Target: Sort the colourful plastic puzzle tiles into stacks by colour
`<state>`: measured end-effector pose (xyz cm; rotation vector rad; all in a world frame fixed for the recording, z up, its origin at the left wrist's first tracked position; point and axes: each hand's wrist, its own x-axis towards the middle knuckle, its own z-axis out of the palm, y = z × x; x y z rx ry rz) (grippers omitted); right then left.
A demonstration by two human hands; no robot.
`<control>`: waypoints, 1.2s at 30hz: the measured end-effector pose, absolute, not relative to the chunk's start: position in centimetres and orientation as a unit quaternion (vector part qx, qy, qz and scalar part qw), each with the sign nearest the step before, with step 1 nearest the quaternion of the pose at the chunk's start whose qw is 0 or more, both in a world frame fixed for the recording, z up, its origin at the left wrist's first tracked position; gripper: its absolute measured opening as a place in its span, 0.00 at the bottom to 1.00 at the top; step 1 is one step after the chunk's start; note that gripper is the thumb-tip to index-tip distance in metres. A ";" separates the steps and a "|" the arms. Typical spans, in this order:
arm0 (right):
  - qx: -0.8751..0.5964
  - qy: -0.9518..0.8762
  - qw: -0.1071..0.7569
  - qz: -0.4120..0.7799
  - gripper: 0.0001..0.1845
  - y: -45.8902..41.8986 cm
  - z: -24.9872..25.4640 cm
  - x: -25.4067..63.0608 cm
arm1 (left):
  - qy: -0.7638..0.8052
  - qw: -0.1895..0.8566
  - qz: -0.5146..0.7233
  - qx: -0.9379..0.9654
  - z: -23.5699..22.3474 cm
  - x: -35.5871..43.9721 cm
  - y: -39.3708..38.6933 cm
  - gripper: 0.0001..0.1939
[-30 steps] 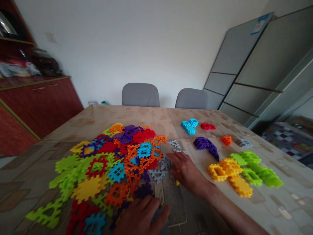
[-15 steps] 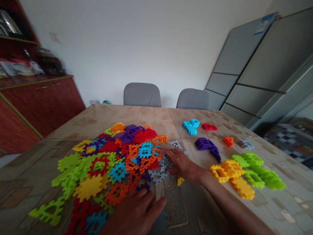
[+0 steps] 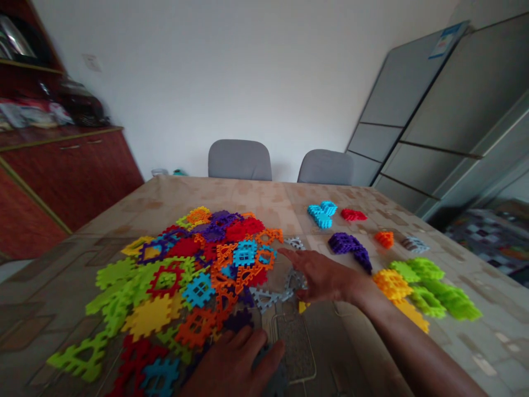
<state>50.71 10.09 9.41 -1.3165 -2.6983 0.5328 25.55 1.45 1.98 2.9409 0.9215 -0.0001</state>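
**Plastic tiles everywhere, right hand lifting a grey one**

Beige patterned table fills the view, two grey chairs tucked in at its far edge. Big jumbled pile of flat interlocking tiles sprawls across the left half, every colour going. Off to the right, sorted stacks: green stack, yellow stack, purple stack, blue stack. Right hand hovers just above the pile's right edge, fingers pinched on a grey tile raised off the table. Left hand lies flat at the pile's near edge, fingers spread loose, gripping nothing.
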 end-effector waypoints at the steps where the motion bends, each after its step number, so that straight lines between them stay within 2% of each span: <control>1: -0.430 -0.884 0.046 0.177 0.58 10.1 9.7 50.6 | 0.301 0.032 -0.005 0.953 2.0 25.6 1.5 0.23; 7: -0.458 -0.875 0.020 0.156 0.58 10.3 10.0 50.8 | 0.312 0.061 -0.050 0.947 3.8 26.2 1.6 0.27; 11: -0.486 -0.856 0.075 0.160 0.55 9.2 9.7 52.8 | 0.326 0.163 -0.050 0.930 7.5 25.1 2.0 0.40; 12: -0.488 -0.851 0.097 0.168 0.54 8.6 9.6 53.2 | 0.339 0.189 -0.036 0.921 8.4 24.4 2.4 0.41; 15: -0.463 -0.844 0.157 0.222 0.54 6.0 9.2 53.1 | 0.394 0.193 0.037 0.898 9.7 22.3 4.0 0.30; 17: -0.430 -0.844 0.168 0.274 0.55 4.1 8.7 51.9 | 0.417 0.171 0.090 0.888 9.6 21.1 5.2 0.24; 22: -0.359 -0.856 0.131 0.347 0.56 1.2 7.1 48.2 | 0.427 0.154 0.131 0.882 8.6 20.0 6.5 0.20; 28: -0.340 -0.879 0.105 0.318 0.59 1.2 6.2 48.0 | 0.421 0.176 0.092 0.885 8.4 20.7 5.9 0.21; 33: -0.330 -0.885 0.117 0.307 0.63 1.2 5.2 48.1 | 0.431 0.207 -0.028 0.878 9.2 21.0 4.8 0.05; 36: -0.318 -0.891 0.119 0.301 0.66 1.2 5.0 47.8 | 0.417 0.210 -0.044 0.883 9.2 20.6 4.6 0.04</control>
